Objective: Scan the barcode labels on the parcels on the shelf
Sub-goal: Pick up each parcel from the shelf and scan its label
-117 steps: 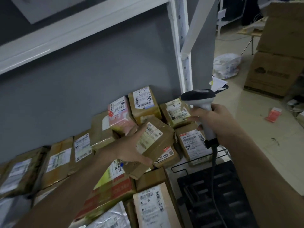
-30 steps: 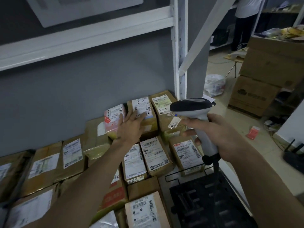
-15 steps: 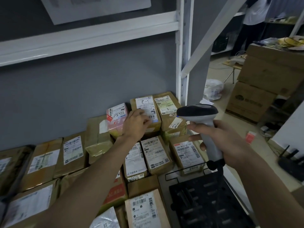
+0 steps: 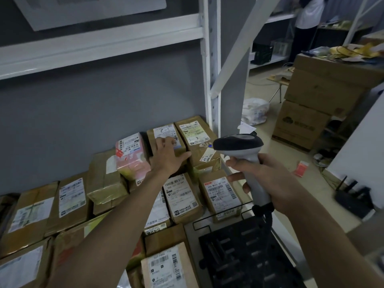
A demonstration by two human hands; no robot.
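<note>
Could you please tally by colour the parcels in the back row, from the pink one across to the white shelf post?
Pink parcel: 1
Brown parcels: 2
Total: 3
The left hand rests on the brown one next to the pink parcel.

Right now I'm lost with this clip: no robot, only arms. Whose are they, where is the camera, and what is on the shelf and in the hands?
There is one picture, from a camera worn on a person's head, looking forward and down, so the two arms are that person's own. The right hand grips a handheld barcode scanner by its handle, with its dark head toward the shelf. The left hand reaches over and rests on a brown parcel in the back row; its fingers partly cover the label. Many taped cardboard parcels with white barcode labels lie flat on the shelf, among them a pink parcel. A black slotted tray sits at the lower right.
</note>
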